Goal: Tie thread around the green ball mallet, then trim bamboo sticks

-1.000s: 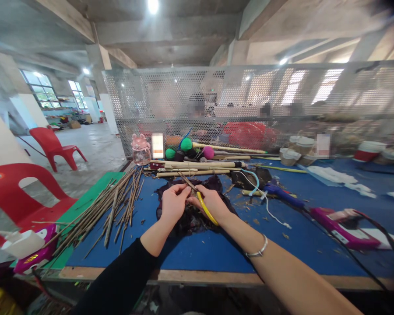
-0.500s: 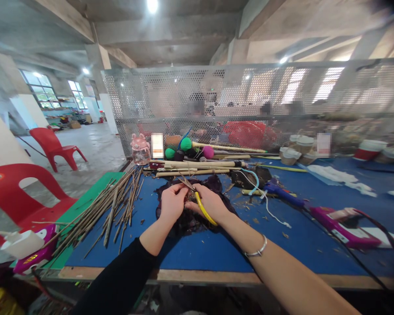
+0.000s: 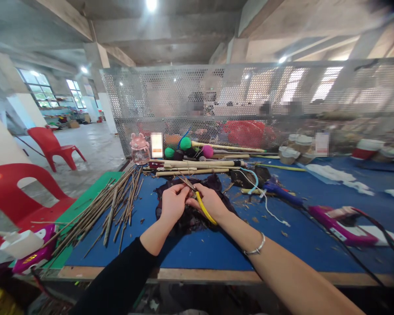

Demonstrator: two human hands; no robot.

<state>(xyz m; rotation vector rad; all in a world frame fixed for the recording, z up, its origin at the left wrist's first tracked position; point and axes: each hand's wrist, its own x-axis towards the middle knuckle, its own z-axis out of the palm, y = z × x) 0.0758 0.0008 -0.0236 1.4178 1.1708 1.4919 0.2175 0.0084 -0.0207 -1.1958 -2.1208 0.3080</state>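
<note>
My right hand (image 3: 210,202) is closed around a pair of scissors (image 3: 203,209) with yellow handles, their blades pointing up and to the left. Close beside it, my left hand (image 3: 173,201) has its fingers pinched together near the blades; whatever they hold is too small and hidden to name. Both hands are over a crumpled dark cloth or plastic sheet (image 3: 190,225) spread on the blue tabletop (image 3: 216,258), with brownish bits lying on it between the hands.
Thin brown sticks (image 3: 113,205) lie in a pile at left. Behind the hands are pale bamboo poles (image 3: 200,164), yarn balls (image 3: 185,143) and a pink bottle (image 3: 139,149). To the right lie a blue glue gun (image 3: 284,192) and a purple power strip (image 3: 343,229). A perforated metal screen (image 3: 170,96) stands behind.
Hardly anything differs. The view has shifted very slightly, and both hands stay over the dark sheet with the scissors in the right one.
</note>
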